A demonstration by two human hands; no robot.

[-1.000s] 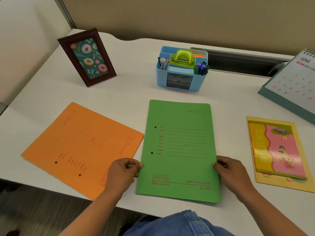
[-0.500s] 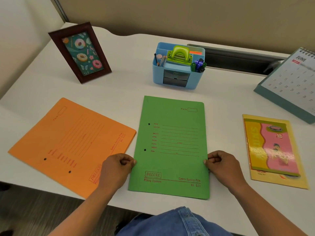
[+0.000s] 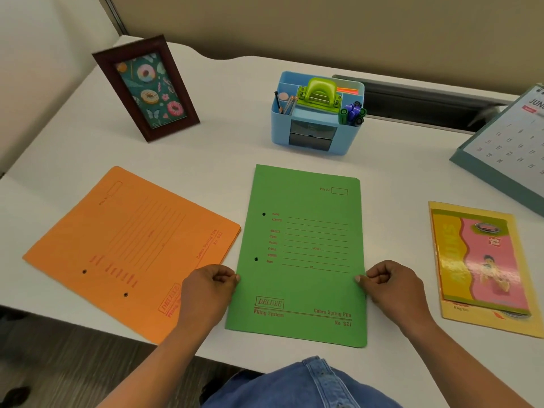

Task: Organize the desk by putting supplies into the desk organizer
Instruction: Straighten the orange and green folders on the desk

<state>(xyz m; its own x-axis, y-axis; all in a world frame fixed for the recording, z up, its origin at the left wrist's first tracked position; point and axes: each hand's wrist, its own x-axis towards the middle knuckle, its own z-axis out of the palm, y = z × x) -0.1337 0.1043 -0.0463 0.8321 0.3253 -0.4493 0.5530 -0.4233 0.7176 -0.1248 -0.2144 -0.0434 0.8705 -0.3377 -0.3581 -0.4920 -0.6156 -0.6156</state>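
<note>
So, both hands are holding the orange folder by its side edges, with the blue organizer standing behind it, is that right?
Not quite. The head view shows the left hand and right hand pinching the side edges of the green folder, not the orange folder, which lies to its left. The blue organizer does stand behind the green folder.

Brightly and evenly lit, diffuse; only faint soft shadows on the white tabletop. Glare across the glossy yellow booklet. Bent outward at the edges; blurred at the calendar, far right.
</note>
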